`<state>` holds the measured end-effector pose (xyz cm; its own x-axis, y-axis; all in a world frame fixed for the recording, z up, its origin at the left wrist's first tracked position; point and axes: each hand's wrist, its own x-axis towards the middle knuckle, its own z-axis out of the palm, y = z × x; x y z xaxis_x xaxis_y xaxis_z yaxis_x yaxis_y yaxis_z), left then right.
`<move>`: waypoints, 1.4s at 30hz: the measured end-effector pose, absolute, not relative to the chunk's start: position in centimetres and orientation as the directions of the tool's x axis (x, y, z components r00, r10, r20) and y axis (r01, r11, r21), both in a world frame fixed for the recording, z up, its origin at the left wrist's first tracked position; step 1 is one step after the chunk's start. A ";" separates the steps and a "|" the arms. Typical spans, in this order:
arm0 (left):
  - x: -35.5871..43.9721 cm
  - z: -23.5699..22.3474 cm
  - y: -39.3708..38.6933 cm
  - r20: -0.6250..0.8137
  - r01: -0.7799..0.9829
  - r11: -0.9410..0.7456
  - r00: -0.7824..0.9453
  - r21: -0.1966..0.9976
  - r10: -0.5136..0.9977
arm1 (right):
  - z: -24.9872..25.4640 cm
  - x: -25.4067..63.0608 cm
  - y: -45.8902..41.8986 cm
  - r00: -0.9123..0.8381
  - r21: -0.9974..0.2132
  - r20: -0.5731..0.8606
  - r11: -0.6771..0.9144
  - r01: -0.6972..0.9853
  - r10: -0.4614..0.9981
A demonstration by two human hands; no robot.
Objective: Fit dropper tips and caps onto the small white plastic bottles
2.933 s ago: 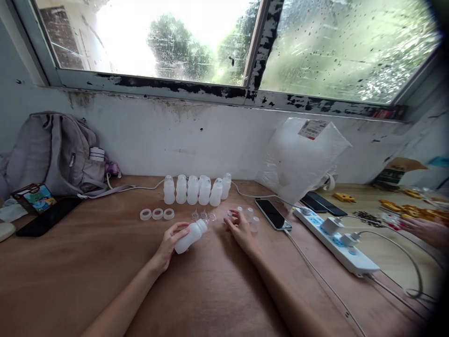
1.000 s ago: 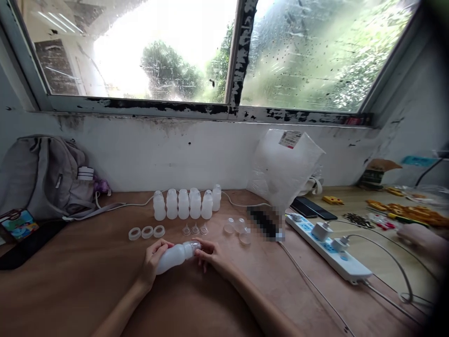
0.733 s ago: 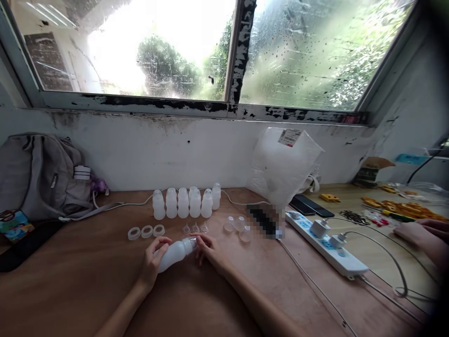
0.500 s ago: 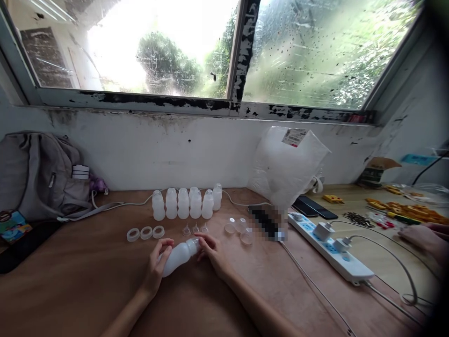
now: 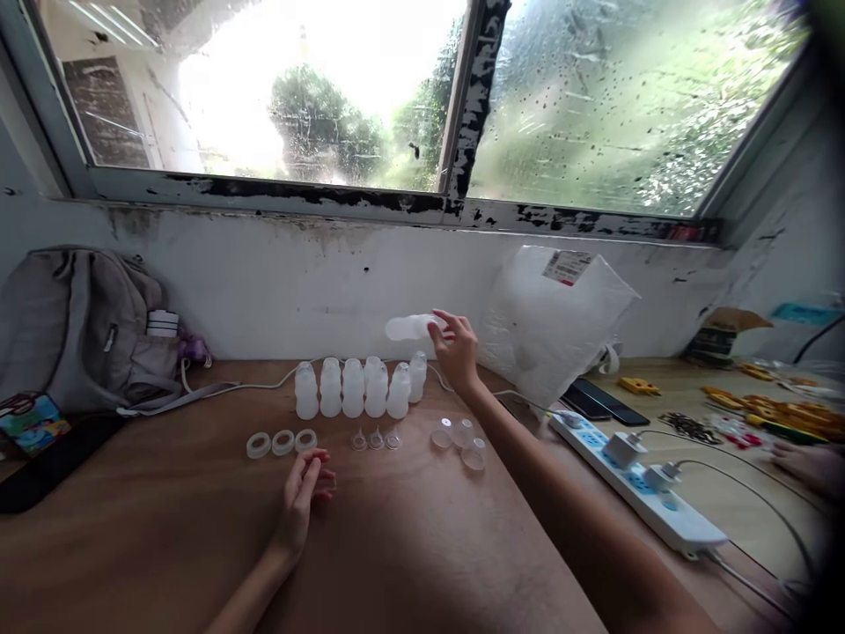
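Note:
Raised over the row of bottles, my right hand (image 5: pixel 457 350) grips a frosted white baby bottle (image 5: pixel 407 328) tipped on its side in the air. Below it, several similar baby bottles (image 5: pixel 353 387) stand upright along the back of the table. My left hand (image 5: pixel 302 497) is low over the table, fingers loosely curved and apart, with nothing in it. Its fingertips are close to the rightmost of three white screw rings (image 5: pixel 283 442). To the right of them lie three clear bottle nipples (image 5: pixel 376 439), then three translucent caps (image 5: pixel 463 432).
A grey backpack (image 5: pixel 85 326) and a dark flat item (image 5: pixel 59 462) are at the left. A clear plastic bag (image 5: pixel 547 317) leans on the wall. On the right are a power strip (image 5: pixel 643 484) with cables, phones (image 5: pixel 604 401), yellow parts (image 5: pixel 772 409) and another person's hand (image 5: pixel 809 462).
My right hand has lifted the bottle up and away toward the wall. My left hand has let go of the bottle and stays low near the rings. The view has shifted slightly.

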<state>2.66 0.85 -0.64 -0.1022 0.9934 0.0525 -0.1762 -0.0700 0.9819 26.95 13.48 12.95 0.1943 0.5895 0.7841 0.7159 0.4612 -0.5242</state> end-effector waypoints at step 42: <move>-0.1 -3.9 3.5 0.502 0.935 -0.291 0.155 0.203 0.851 | 8.7 24.0 14.2 -0.056 -0.375 0.471 0.258 0.890 0.880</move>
<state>-0.13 3.49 -3.93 0.1554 0.8507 0.5021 0.9349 -0.2907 0.2034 24.03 14.17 8.69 -0.0564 0.8802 0.4712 0.8903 0.2579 -0.3752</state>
